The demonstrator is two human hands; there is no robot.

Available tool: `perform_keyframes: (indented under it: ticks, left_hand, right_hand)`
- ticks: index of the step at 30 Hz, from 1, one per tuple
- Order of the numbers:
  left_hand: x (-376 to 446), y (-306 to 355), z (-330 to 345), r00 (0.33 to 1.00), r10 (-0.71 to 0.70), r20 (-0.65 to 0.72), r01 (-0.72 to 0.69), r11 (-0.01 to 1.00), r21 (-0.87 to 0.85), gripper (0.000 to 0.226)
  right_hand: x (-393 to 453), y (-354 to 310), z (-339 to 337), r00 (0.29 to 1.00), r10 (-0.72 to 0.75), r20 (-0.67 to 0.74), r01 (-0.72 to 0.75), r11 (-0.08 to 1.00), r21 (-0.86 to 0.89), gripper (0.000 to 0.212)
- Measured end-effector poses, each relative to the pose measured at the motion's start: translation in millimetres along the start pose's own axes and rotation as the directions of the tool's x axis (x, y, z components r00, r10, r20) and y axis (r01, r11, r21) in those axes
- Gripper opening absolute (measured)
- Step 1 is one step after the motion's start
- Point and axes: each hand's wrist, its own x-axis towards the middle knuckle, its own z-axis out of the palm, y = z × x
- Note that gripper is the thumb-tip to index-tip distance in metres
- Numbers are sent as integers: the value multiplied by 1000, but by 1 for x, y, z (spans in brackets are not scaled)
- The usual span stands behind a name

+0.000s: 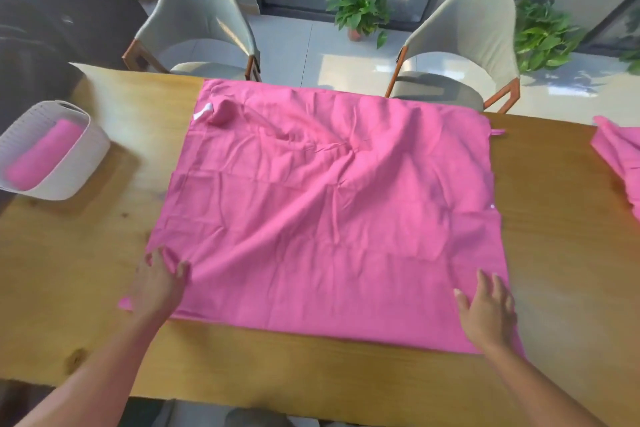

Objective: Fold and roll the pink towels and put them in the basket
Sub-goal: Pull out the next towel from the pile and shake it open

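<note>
1. Big pink towel (329,201) spread flat mid-table, long axis running left-right, near edge right at both hands.
2. Left hand (157,282) pinching the near-left corner; right hand (486,310) flat, fingers spread, on the near-right corner.
3. Probably a fold away toward the far edge next, nothing blocking.
4. Basket (74,163) far left with 1 rolled towel (43,156) inside; another pink towel (620,163) at right edge.

pink towel (329,204) flat on table (86,253) | left hand (157,282) pinches corner
</note>
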Motion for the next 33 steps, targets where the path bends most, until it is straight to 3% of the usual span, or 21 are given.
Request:
perform_keyframes:
  ticks: [6, 11, 16, 19, 21, 24, 28, 30, 33]
  left_hand:
    - [-7, -12, 0, 997, 69, 39, -70, 997, 31, 22]
    - [-11, -14, -3, 992, 121, 40, -123, 991, 53, 19]
    - [-23, -21, -3, 987, 160, 34, -163, 976, 145, 30]
    - [-31, -28, -3, 992, 126, 27, -129, 980, 151, 37]
    - [-36, -31, -3, 998, 67, -13, -65, 990, 127, 39]
    - [-40, -34, -7, 994, -73, -81, 83, 988, 128, 47]
    - [-38, -46, -10, 978, -181, -107, 188, 981, 57, 51]
    - [-34, -57, -11, 971, -223, -85, 228, 972, 53, 55]
    - [-27, -70, -10, 975, -219, -26, 220, 975, 17, 47]
  right_hand:
    - [-19, 11, 7, 998, -17, 58, 23, 994, -111, 67]
    - [-24, 10, 7, 995, 21, 101, -12, 996, -93, 69]
    - [-27, 2, 11, 988, 43, 149, -27, 994, -104, 70]
    - [-39, -15, 19, 995, -2, 99, 8, 998, -60, 68]
    - [-53, -38, 27, 992, -125, 14, 125, 992, -31, 66]
    - [-78, -95, 39, 930, -366, -42, 367, 930, 21, 62]
    - [-118, -181, 59, 748, -660, 62, 659, 751, 45, 60]
    - [-138, -215, 72, 658, -740, 140, 742, 669, 48, 63]
    - [-159, -250, 86, 595, -762, 256, 785, 619, 17, 69]
